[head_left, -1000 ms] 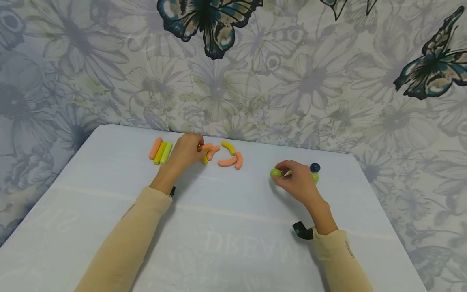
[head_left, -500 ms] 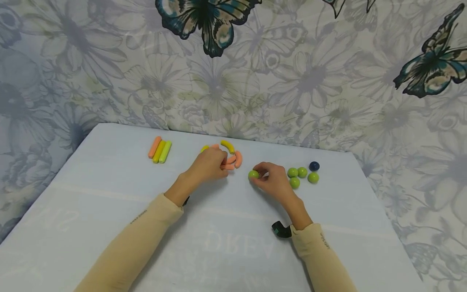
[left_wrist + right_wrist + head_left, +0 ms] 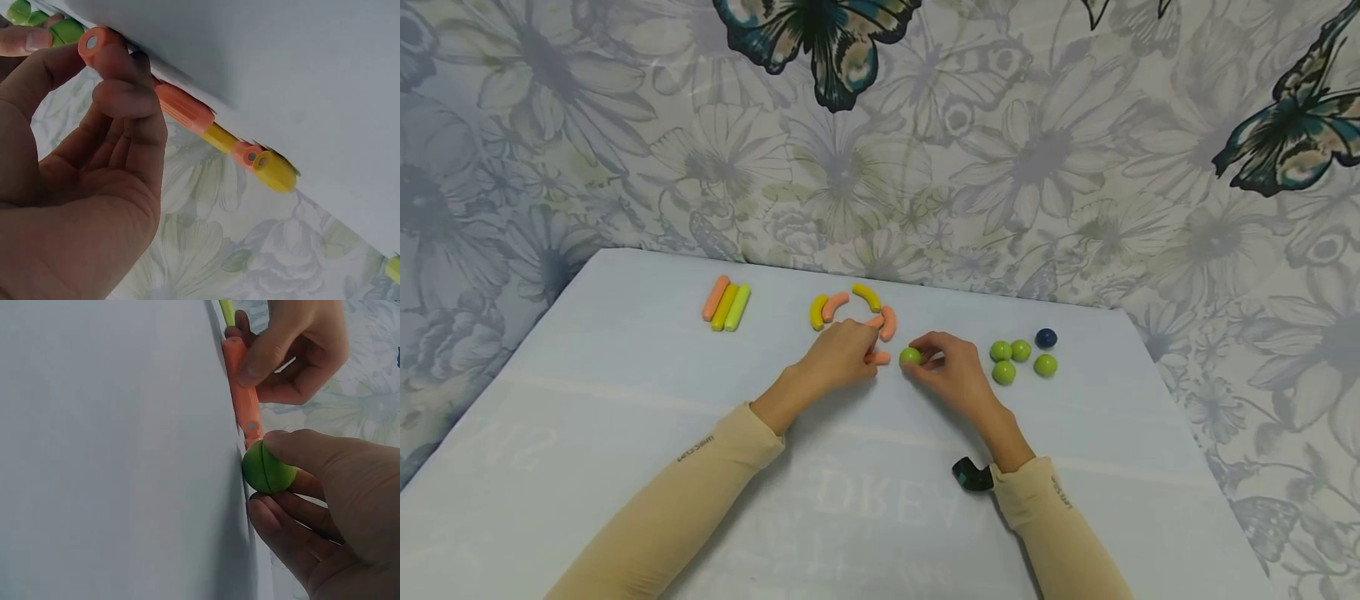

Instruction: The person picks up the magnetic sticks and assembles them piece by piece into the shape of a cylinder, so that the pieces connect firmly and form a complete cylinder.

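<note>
Fingers of the left hand (image 3: 842,350) are pinching a salmon-orange stick (image 3: 245,405), and I am seeing in the left wrist view a pale disc set in its end. Over on my other side, the right hand (image 3: 955,367) is gripping a lime-green ball (image 3: 269,469) between thumb and fingertips, holding it just beside the stick's end. Behind the left hand, curved yellow pieces (image 3: 867,297) and curved orange pieces (image 3: 835,306) are lying in a loose arc on the white table (image 3: 625,358), one orange one partly hidden by my knuckles. Farther left, three straight sticks (image 3: 725,307), orange, yellow and lime, are resting side by side. Beyond the right hand, four green balls (image 3: 1003,372) are sitting near a dark blue ball (image 3: 1046,337). Flowered wallpaper (image 3: 1045,167) is rising behind the table.
</note>
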The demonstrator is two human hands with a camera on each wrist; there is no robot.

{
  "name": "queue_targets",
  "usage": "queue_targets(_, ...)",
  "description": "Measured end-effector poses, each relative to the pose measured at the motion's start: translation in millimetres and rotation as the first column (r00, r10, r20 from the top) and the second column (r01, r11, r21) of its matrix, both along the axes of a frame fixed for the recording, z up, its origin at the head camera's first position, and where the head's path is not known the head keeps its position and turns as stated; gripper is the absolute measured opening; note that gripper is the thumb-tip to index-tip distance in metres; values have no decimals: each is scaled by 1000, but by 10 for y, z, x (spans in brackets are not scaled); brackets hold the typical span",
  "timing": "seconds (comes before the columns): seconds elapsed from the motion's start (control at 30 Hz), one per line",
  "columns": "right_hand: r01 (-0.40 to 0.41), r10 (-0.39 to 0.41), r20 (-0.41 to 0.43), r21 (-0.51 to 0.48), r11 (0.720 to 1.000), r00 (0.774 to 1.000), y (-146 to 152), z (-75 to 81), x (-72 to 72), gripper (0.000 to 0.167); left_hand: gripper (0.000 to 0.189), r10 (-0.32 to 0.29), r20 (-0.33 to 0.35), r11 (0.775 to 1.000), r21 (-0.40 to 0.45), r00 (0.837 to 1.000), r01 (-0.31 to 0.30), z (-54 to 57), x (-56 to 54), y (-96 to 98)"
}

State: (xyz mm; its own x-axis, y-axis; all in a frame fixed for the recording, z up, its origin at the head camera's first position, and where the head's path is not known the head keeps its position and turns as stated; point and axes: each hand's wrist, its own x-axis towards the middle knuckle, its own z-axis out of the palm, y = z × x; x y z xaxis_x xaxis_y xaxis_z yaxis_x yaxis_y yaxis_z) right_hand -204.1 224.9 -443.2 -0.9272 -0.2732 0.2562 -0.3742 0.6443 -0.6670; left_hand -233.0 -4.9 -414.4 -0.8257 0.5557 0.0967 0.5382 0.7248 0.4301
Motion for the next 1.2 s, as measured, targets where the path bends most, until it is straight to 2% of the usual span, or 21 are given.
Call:
queue_targets(0.17, -20, 20, 1, -22, 1000, 1000, -40, -21, 18, 27, 28, -28, -4, 998, 59, 1000, 28, -56, -4, 22)
queue_targets(0.4, -27, 27, 6, -28, 999, 1000, -61, -30, 29, 26, 28, -55, -71, 998, 36, 996, 57, -96, 1, 32)
queue_targets(0.6, -24, 24, 23, -10, 1000, 999, -54, -27, 35, 23, 31, -61, -60, 997, 34, 996, 63, -92, 3, 23)
queue_targets(0.73, -21, 21, 14, 26, 999, 1000, -50, -11, 45, 21, 29, -48, -43, 998, 39, 998, 50, -66, 10, 5)
queue_targets(1.03, -26, 24, 30, 78, 997, 999, -58, 24, 73, 20, 28, -31, -98, 999, 39, 995, 35, -62, 9, -23)
queue_targets(1.2, -24, 21, 30, 84, 996, 999, -58, 30, 81, 20, 23, -6, -92, 997, 71, 996, 12, -54, -23, -79)
